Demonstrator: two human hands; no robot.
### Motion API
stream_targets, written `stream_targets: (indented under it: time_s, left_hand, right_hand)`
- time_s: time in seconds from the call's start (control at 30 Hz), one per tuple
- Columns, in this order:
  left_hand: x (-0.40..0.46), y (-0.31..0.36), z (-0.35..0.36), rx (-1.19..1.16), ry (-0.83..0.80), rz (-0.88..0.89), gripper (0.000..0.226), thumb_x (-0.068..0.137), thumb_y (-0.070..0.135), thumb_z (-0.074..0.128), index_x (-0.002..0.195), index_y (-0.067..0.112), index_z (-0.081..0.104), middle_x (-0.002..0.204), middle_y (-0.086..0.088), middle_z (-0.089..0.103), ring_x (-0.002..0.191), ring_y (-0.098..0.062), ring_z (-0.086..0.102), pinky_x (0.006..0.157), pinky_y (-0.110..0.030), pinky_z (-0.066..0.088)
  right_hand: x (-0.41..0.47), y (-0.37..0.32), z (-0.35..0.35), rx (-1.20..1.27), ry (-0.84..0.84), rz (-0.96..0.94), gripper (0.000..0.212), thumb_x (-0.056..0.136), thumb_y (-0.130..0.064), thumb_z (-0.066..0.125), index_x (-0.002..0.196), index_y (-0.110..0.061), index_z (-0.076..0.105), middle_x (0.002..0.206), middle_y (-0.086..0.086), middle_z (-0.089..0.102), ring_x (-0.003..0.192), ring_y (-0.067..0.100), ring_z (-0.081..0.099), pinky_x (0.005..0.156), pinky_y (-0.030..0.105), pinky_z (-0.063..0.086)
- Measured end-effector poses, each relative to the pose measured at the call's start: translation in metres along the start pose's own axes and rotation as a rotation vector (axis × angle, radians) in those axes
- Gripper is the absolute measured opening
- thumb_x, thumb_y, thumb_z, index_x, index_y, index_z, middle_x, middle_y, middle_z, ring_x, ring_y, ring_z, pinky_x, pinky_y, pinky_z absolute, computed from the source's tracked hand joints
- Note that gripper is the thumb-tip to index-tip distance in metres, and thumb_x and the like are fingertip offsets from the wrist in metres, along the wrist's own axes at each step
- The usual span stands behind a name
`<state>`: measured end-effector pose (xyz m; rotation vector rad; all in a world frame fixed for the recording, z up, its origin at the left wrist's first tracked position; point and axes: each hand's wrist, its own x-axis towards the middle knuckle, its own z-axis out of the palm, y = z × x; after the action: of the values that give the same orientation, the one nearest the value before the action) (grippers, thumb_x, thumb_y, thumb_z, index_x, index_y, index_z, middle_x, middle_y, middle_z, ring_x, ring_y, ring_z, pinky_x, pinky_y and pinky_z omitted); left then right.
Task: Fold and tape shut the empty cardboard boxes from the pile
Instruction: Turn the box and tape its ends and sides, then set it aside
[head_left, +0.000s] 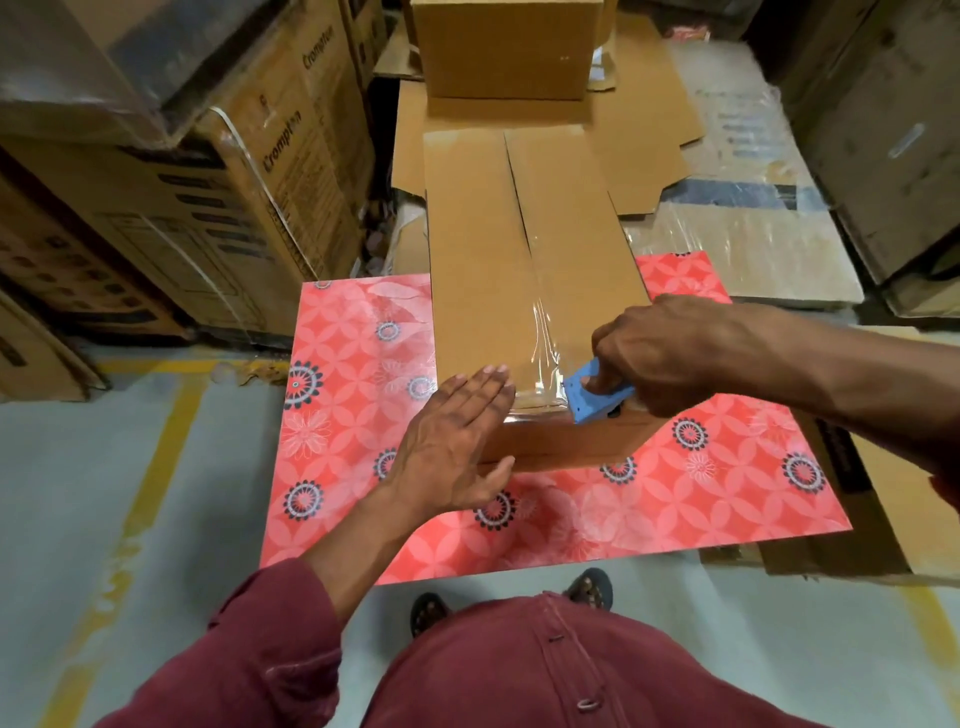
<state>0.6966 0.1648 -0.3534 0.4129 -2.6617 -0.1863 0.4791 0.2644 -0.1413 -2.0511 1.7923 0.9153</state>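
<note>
A brown cardboard box lies on a red flowered board, its two top flaps closed along a centre seam. Clear tape runs down the near half of that seam to the front edge. My right hand is shut on a blue tape dispenser at the box's near right corner, where the tape ends. My left hand lies flat with fingers together on the near edge of the box, just left of the tape.
Flattened cardboard boxes lie behind the taped box, and a made-up box stands on them. Stacks of printed cartons wall the left. Plastic-wrapped cartons lie at the right. Grey floor with yellow lines is under my feet.
</note>
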Motion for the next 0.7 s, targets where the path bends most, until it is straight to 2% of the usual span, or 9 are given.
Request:
stream_targets:
  time_s: [0.17,0.27,0.4,0.57,0.7]
  left_hand:
    - [0.000,0.001,0.001,-0.016,-0.009,-0.006,0.086,0.084,0.046,0.069,0.155,0.004,0.045,0.166,-0.013,0.036,0.155,-0.025,0.032,0.125,-0.046,0.029]
    - [0.000,0.004,0.000,-0.003,-0.020,-0.010,0.087,0.084,0.048,0.067,0.155,0.003,0.045,0.165,-0.014,0.037,0.155,-0.026,0.032,0.125,-0.048,0.029]
    - [0.010,0.018,-0.005,0.042,-0.029,-0.019,0.087,0.087,0.055,0.062,0.153,0.001,0.047,0.163,-0.016,0.041,0.155,-0.029,0.033,0.125,-0.054,0.026]
    - [0.060,0.070,0.012,-0.050,-0.125,0.088,0.088,0.089,0.062,0.053,0.153,0.001,0.047,0.163,-0.017,0.040,0.155,-0.027,0.032,0.126,-0.053,0.024]
    - [0.082,0.096,0.039,-0.056,-0.166,0.091,0.092,0.089,0.064,0.051,0.153,-0.002,0.045,0.161,-0.020,0.041,0.154,-0.030,0.034,0.125,-0.051,0.029]
  right_hand:
    - [-0.026,0.045,0.031,-0.102,-0.088,0.099,0.050,0.086,-0.033,0.061,0.131,-0.051,0.055,0.108,-0.012,0.063,0.098,0.018,0.065,0.079,0.043,0.059]
    - [-0.032,0.053,0.041,-0.110,-0.092,0.092,0.054,0.088,-0.033,0.062,0.138,-0.052,0.051,0.117,-0.012,0.059,0.104,0.017,0.062,0.083,0.041,0.056]
    - [-0.032,0.056,0.047,-0.097,-0.046,0.078,0.057,0.087,-0.030,0.064,0.139,-0.050,0.053,0.119,-0.013,0.057,0.107,0.018,0.061,0.085,0.041,0.052]
    - [-0.036,0.061,0.057,-0.014,-0.003,0.095,0.058,0.086,-0.029,0.062,0.139,-0.052,0.053,0.127,-0.016,0.057,0.111,0.021,0.062,0.080,0.038,0.047]
    - [-0.041,0.069,0.063,0.038,0.023,0.083,0.057,0.087,-0.029,0.063,0.140,-0.049,0.054,0.131,-0.014,0.060,0.111,0.023,0.063,0.087,0.042,0.053]
